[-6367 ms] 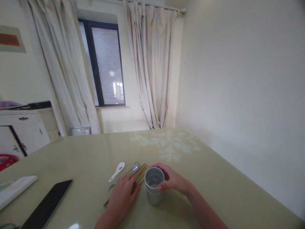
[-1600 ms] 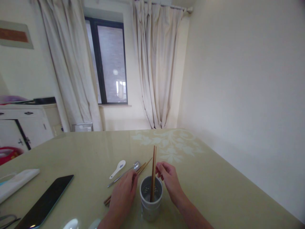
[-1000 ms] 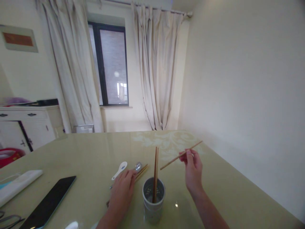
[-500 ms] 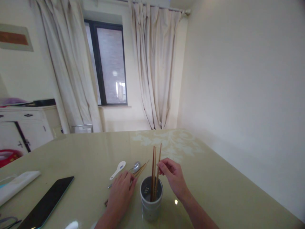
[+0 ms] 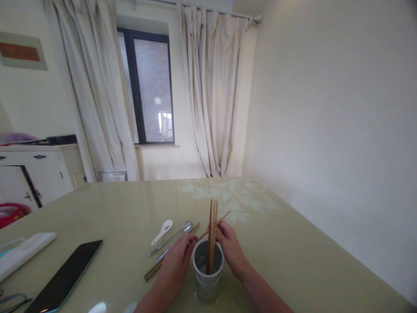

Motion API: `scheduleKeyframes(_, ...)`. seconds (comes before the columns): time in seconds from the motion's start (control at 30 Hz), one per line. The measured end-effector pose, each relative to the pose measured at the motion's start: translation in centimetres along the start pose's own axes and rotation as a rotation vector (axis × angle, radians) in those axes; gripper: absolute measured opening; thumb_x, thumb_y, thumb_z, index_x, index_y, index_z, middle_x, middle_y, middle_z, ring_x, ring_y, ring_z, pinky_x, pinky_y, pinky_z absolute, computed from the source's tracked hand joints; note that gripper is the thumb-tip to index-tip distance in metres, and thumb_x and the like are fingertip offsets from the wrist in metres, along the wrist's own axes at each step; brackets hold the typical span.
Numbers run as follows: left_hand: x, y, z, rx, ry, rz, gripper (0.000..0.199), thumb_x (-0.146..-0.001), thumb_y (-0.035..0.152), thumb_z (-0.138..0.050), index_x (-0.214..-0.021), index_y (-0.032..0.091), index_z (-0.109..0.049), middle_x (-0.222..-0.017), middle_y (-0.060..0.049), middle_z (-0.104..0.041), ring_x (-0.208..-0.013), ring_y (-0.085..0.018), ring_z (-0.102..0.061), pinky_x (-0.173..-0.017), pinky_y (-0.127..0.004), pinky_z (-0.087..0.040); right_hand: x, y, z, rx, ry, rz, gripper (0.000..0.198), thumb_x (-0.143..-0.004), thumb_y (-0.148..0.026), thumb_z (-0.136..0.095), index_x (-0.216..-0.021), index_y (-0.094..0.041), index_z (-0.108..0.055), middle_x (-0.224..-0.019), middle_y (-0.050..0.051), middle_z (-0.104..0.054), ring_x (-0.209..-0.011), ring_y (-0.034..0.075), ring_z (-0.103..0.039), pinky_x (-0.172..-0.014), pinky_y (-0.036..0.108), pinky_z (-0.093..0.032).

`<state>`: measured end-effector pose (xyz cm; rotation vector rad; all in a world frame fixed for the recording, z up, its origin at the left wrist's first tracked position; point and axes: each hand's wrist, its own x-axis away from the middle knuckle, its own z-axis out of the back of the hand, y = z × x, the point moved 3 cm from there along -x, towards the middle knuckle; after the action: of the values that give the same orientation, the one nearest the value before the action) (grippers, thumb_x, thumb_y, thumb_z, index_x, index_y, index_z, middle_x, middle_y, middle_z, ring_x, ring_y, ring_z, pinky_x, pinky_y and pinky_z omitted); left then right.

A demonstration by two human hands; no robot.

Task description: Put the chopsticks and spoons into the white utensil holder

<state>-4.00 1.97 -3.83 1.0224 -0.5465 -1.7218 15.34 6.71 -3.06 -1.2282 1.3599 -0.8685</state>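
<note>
Grey cup [image 5: 208, 286] between the two hands [image 5: 177, 256] [image 5: 230, 244]; one slanting chopstick [image 5: 226, 215] pinched in both

The front wall of the cup [image 5: 209, 284] hides the lower ends of the standing chopsticks [image 5: 211, 234]. Those sticks cover part of the tilted chopstick [image 5: 224, 216] behind them and the tips of the right hand [image 5: 230, 248]. Left of the cup, the left hand [image 5: 177, 261] hides the middle of the lying chopsticks [image 5: 153, 271], too bunched to count; whether its fingers pinch the tilted chopstick's low end cannot be told. Far left of the cup, the picture's edges cut off the phone [image 5: 65, 278], a white object [image 5: 26, 254] and a dark looped thing, too incomplete to identify [image 5: 14, 299].
</note>
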Motion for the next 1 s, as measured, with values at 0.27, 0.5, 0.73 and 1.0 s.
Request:
scheduleKeyframes(0.27, -0.6, -2.1, 2.9, -0.718, -0.041, 0.168, 0.020, -0.101, 0.024, -0.052, -0.097, 0.023, -0.072, -0.109, -0.009, -0.076, -0.110, -0.030, -0.070, -0.095, -0.042, -0.050, -1.5, -7.9, 9.0, 0.052, 0.534, 0.439, 0.051, -0.091, -0.060, -0.075, -0.119, -0.018, -0.076, -0.092, 0.007, -0.076, -0.081, 0.020, -0.065, -0.070, 0.031, -0.050)
scheduleKeyframes(0.5, -0.1, -1.9, 2.5, -0.732, -0.118, 0.227, 0.017, -0.100, 0.028, -0.051, -0.092, 0.024, -0.066, -0.101, -0.007, -0.076, -0.104, -0.026, -0.071, -0.090, -0.036, -0.050, 0.1, -9.5, 6.8, -0.004, 0.316, 0.474, 0.042, -0.098, -0.051, -0.073, -0.128, -0.021, -0.077, -0.083, 0.002, -0.070, -0.070, 0.016, -0.056, -0.067, 0.029, -0.048)
scheduleKeyframes(0.73, 0.2, -2.0, 1.4, -0.607, -0.121, 0.158, 0.021, -0.099, 0.028, -0.043, -0.091, 0.025, -0.062, -0.104, -0.009, -0.075, -0.102, -0.027, -0.071, -0.089, -0.038, -0.051, 1.3, -7.4, 1.7, 0.379, -0.050, 0.375, 0.047, -0.106, -0.055, -0.056, -0.130, -0.019, -0.076, -0.080, 0.003, -0.070, -0.073, 0.019, -0.061, -0.071, 0.031, -0.051)
scheduleKeyframes(1.0, 0.3, -1.6, 0.5, -0.150, 0.040, 0.164, 0.029, -0.104, 0.047, -0.039, -0.099, 0.026, -0.057, -0.093, -0.007, -0.075, -0.087, -0.027, -0.072, -0.079, -0.039, -0.053, 1.2, -3.8, 0.2, 0.297, -0.060, 0.213, 0.067, -0.104, -0.073, -0.043, -0.071, -0.020, -0.065, -0.066, 0.001, -0.058, -0.063, 0.017, -0.053, -0.063, 0.029, -0.042)
